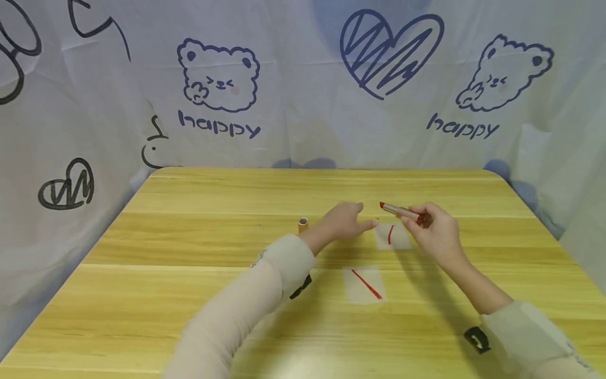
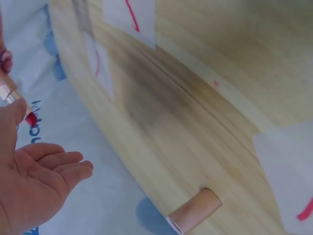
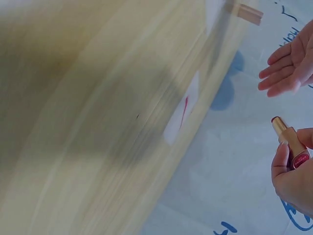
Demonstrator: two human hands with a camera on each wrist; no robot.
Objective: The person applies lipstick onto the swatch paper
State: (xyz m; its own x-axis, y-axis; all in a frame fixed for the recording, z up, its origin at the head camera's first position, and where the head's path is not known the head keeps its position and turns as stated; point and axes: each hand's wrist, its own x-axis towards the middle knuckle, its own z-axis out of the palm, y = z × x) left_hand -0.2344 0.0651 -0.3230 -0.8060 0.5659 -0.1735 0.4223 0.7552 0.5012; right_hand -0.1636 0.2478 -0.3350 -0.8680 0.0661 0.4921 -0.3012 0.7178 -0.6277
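Observation:
My right hand [image 1: 439, 231] pinches a lipstick [image 1: 394, 209] by its base, above the table. Its red tip is uncovered and points toward my left hand [image 1: 343, 221]. That left hand is held out with fingers straight and the palm bare in the left wrist view, a small gap from the lipstick. Beneath the hands lies a small white paper [image 1: 401, 241] with a short curved red stroke. Nearer to me is a second paper [image 1: 352, 296] bearing a slanting red line. The lipstick cap [image 1: 303, 223] stands upright beside my left wrist, partly hidden by the forearm.
A third paper [image 2: 279, 171] with a red mark shows in the left wrist view; my left arm hides it in the head view. All lie on a wooden table [image 1: 165, 210]. A white cloth [image 1: 303, 95] with drawings hangs behind.

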